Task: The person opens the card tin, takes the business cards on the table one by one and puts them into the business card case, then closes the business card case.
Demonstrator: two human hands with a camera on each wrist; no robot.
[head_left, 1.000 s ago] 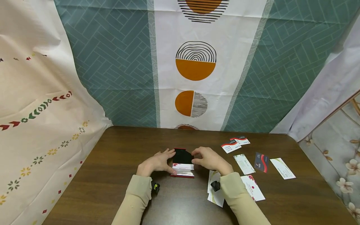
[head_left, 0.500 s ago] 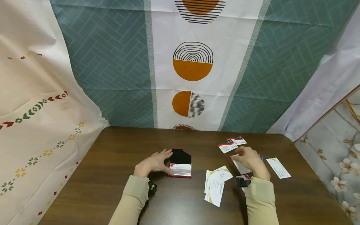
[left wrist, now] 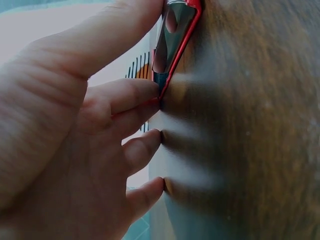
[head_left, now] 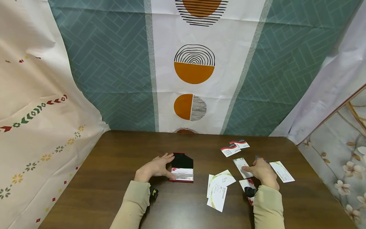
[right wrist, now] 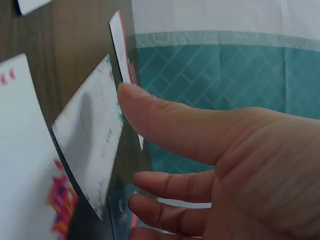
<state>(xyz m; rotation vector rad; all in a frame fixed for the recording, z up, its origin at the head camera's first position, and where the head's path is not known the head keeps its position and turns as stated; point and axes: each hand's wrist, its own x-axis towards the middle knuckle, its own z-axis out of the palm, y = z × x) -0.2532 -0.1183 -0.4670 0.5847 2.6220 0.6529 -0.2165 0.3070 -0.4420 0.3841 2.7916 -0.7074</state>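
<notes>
A small red-edged card case with a black inner lid lies unfolded on the table; a white business card sits in it behind a shiny metal strip. My left hand spans its left side, thumb on the front part and index finger by the hinge, other fingertips on the tabletop. My right hand is low over a dark business card, mostly hidden beneath it, with nothing held. Its thumb reaches above a white leaf-patterned card. A white card with red flowers lies under the right wrist.
Two red, black and white cards overlap farther back. A white-and-gold card lies right of the right hand; several similar cards overlap in the middle. Patterned cloth hangs behind the table.
My right hand has left the card case and moved right, past the leaf-patterned card, and lowered over the dark card. My left hand stays at the case. The head view has shifted slightly.
</notes>
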